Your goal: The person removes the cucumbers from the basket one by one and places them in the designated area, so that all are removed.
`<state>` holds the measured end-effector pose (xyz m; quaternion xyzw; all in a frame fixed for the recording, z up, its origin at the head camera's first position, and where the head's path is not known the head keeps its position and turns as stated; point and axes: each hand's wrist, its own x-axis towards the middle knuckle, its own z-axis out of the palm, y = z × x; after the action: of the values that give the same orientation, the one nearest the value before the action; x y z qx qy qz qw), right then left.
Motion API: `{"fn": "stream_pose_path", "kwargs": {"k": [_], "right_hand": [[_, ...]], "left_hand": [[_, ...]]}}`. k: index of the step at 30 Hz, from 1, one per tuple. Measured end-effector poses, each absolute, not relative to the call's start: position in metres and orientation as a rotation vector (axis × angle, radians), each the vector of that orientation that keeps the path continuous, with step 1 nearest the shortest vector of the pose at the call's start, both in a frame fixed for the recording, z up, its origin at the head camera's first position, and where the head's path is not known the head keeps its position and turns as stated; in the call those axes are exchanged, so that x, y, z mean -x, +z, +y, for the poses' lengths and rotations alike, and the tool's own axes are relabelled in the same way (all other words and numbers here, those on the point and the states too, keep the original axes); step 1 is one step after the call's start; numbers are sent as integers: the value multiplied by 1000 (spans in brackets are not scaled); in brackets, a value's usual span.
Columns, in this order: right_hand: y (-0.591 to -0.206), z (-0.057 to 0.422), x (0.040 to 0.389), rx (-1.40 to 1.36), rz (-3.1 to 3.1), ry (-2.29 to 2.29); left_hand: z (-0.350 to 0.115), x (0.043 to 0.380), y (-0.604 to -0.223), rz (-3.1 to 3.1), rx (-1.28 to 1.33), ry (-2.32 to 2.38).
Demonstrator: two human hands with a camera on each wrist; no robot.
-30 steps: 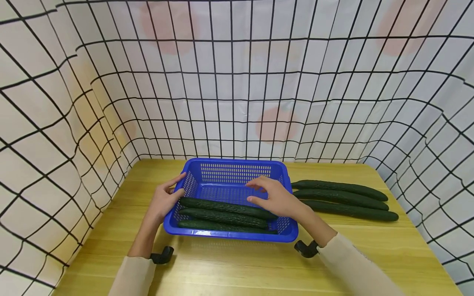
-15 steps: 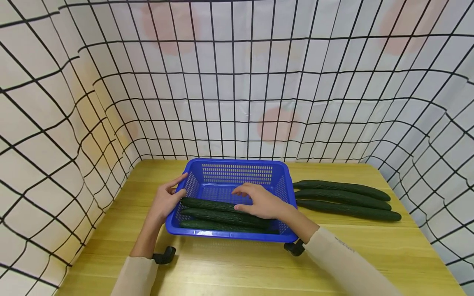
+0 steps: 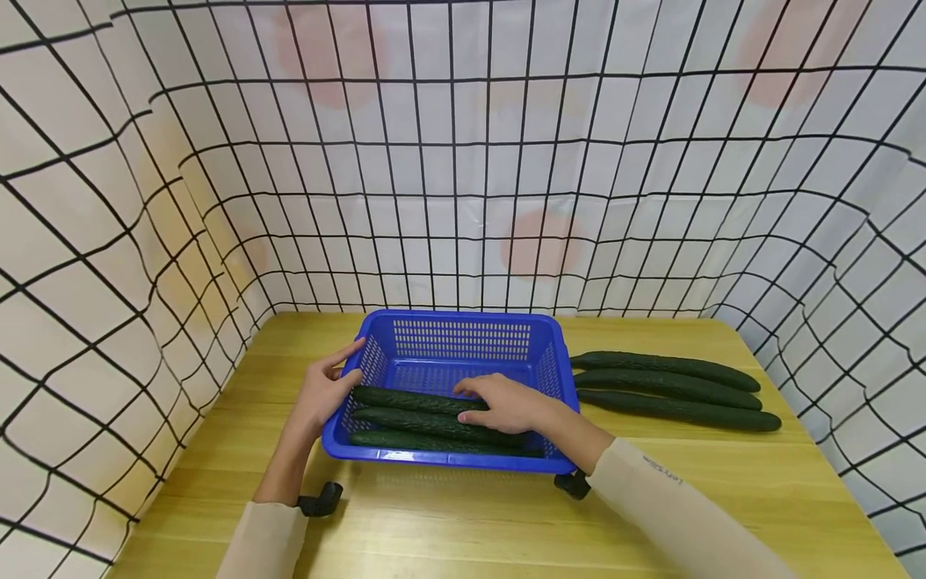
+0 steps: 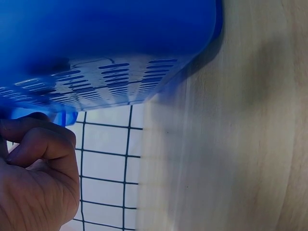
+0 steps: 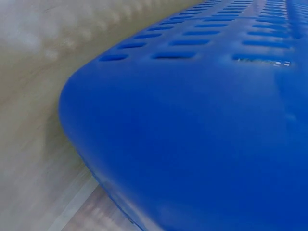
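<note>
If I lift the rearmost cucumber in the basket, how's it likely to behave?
The rearmost cucumber should feel fairly stiff, judging by its thick, nearly straight body. Being long, it may dip at one end if held off-centre. Its rounded sides could let it roll.

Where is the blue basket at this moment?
In the head view, the blue basket stands centrally on the table, with the left hand at its left end and three cucumbers just to its right.

A yellow wooden table (image 3: pixel 448 531) carries 1 blue basket (image 3: pixel 448 459) and, to its right, 3 dark green cucumbers (image 3: pixel 665 387)
</note>
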<state>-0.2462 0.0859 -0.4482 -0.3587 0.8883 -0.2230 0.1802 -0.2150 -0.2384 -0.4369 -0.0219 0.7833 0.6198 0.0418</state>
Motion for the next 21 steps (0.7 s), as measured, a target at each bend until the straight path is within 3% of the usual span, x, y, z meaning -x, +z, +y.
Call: {"fn": "stream_pose_path", "kwargs": {"k": [9, 21], "right_hand": [[-451, 85, 247, 937, 2533, -493], [-448, 84, 247, 930, 2549, -644]], "left_hand": [[-247, 228, -460, 2408, 88, 1900], [-236, 212, -430, 2387, 65, 1910]]}}
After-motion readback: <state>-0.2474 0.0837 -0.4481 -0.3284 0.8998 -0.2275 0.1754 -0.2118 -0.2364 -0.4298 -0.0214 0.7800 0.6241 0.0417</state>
